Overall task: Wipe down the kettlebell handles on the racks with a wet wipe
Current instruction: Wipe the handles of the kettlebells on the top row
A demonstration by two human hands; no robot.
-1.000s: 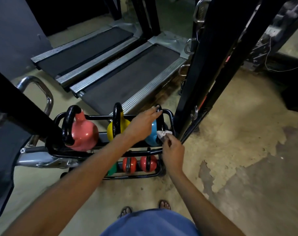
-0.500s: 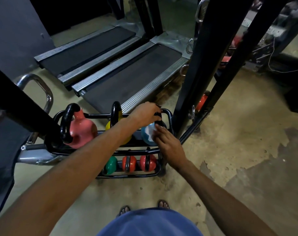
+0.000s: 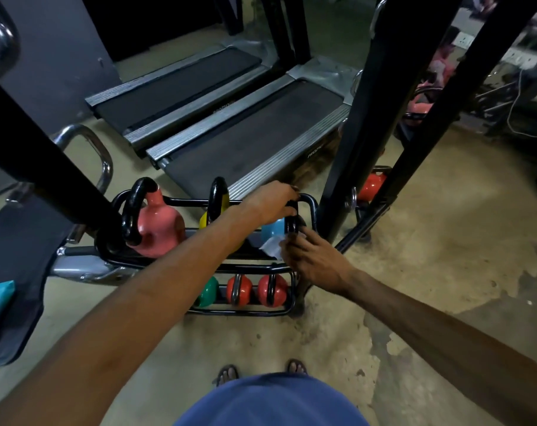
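Gripping the black handle of a blue kettlebell, the left hand has its fingers curled over the top of the loop, just right of the frame's centre. Below it, the right hand pinches a crumpled white wet wipe in its fingertips and holds it against the lower part of that same handle. The blue kettlebell sits at the right end of the upper shelf of a black two-tier rack, with a yellow kettlebell and a pink kettlebell to its left. On the lower shelf stand a green kettlebell and two red kettlebells. Two treadmills lie beyond the rack, in the upper middle of the frame.
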